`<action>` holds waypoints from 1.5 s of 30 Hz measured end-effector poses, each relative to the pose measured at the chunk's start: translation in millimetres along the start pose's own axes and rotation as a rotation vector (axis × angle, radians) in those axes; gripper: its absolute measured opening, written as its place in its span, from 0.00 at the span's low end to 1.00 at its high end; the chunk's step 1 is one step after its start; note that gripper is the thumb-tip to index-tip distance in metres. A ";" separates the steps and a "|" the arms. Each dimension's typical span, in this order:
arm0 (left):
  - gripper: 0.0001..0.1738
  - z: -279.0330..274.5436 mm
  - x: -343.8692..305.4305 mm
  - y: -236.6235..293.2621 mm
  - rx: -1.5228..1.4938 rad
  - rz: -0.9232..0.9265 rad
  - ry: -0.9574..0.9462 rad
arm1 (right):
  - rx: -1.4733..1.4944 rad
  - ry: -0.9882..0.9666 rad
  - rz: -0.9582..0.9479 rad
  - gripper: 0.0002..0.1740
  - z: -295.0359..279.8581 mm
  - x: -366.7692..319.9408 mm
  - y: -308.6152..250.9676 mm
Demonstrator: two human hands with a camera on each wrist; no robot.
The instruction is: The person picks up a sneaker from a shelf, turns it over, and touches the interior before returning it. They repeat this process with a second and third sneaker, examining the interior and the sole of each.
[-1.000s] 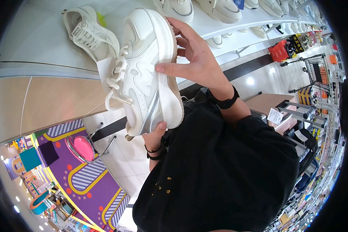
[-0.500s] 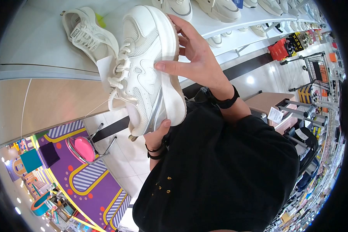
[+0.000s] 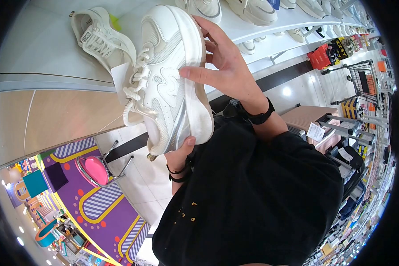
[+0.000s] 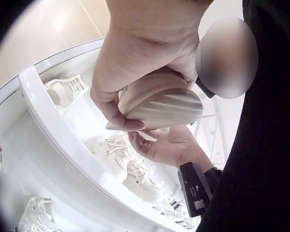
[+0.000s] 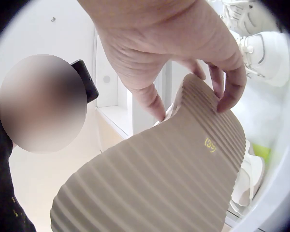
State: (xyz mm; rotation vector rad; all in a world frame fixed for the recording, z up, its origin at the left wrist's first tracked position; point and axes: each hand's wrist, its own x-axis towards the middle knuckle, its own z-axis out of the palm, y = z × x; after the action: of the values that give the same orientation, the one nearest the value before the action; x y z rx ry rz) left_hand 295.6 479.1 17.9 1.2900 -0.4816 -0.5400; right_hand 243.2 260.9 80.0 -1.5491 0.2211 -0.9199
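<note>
I hold a white chunky sneaker [image 3: 168,84] with white laces, silver trim and a ridged beige sole, up in front of a shelf. My right hand [image 3: 221,66] grips its upper half: the thumb presses on the side panel and the fingers wrap over the sole. My left hand [image 3: 181,153] grips the lower end from beneath. In the right wrist view, the right hand [image 5: 183,53] pinches the sole [image 5: 169,179], which bears a yellow "35". The left wrist view shows the left hand [image 4: 145,53] curled round the sole's end [image 4: 159,104], with the right hand [image 4: 164,145] beyond.
A white curved shelf [image 3: 44,48] carries another pale sneaker [image 3: 102,40] right behind the held one, and several more run along it to the right. Below are a pink stool [image 3: 95,170], a purple patterned floor, suitcases [image 3: 314,128] and a shopping cart [image 3: 363,80].
The sneaker has risen a little and turned slightly, showing more of its side. Both hands keep their grips.
</note>
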 end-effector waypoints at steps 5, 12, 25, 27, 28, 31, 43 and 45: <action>0.56 -1.7 0.4 -2.5 0.059 0.013 -0.012 | 0.004 0.001 0.008 0.51 -0.3 0.5 2.1; 0.60 1.9 1.4 -4.0 0.091 -0.115 0.037 | 0.039 -0.004 0.057 0.52 0.4 3.0 2.1; 0.61 28.0 33.5 19.3 0.759 0.501 0.131 | 0.299 -0.120 0.167 0.60 -1.6 9.1 0.3; 0.61 35.0 38.4 16.4 0.685 0.497 0.140 | 0.324 -0.128 0.160 0.59 -4.8 11.1 4.1; 0.59 37.1 41.4 15.8 0.669 0.544 0.156 | 0.350 -0.136 0.152 0.59 -5.9 12.5 6.3; 0.58 41.7 49.7 17.0 0.694 0.646 0.166 | 0.418 -0.151 0.170 0.58 -7.1 16.9 10.9; 0.57 44.4 73.5 -10.3 0.781 0.636 0.157 | 0.220 -0.252 0.259 0.65 -10.6 28.9 48.9; 0.58 40.9 74.6 -17.9 0.749 0.593 0.142 | 0.223 -0.265 0.275 0.64 -10.6 29.3 47.7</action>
State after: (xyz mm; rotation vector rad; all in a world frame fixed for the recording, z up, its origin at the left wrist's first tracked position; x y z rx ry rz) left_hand 327.0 398.2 11.7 1.7706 -0.9559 0.2677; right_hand 273.0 224.1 48.3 -1.3754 0.1322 -0.4995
